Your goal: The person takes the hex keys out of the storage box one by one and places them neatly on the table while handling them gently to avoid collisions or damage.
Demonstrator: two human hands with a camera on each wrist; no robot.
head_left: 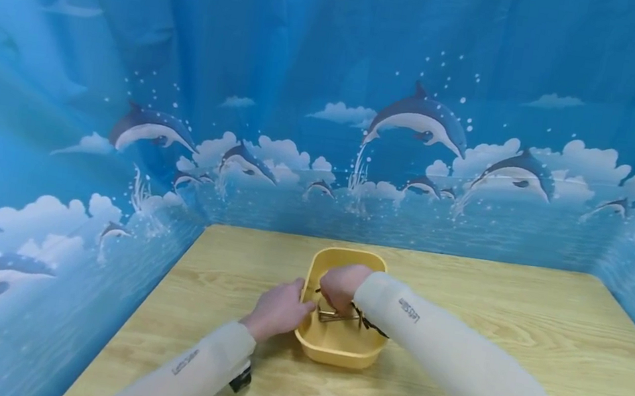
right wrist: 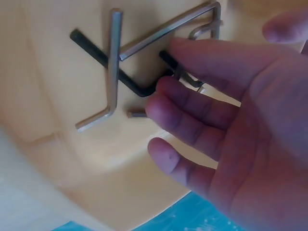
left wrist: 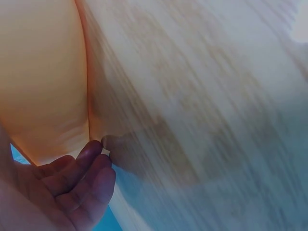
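Note:
A yellow plastic bin (head_left: pixel 335 357) stands on the table, with several hex keys inside. My left hand (head_left: pixel 279 309) holds its left side, thumb over the rim and fingers along the outer wall. Inside the bin, my right hand (head_left: pixel 343 286) reaches down among the keys. In the right wrist view its fingers are spread and partly straight, tips beside a small black hex key (right wrist: pixel 166 59). A larger black hex key (right wrist: pixel 91 48) lies crossed under a silver hex key (right wrist: pixel 113 62). Another silver hex key (right wrist: pixel 168 31) is partly covered by the hand.
The wood-grain table (head_left: pixel 494 331) extends to both sides of the bin. A blue curtain (head_left: pixel 316 35) printed with dolphins surrounds its back and sides. A black device (head_left: pixel 241 378) shows under the left sleeve (head_left: pixel 209 359). The right sleeve (head_left: pixel 454 352) crosses above the table.

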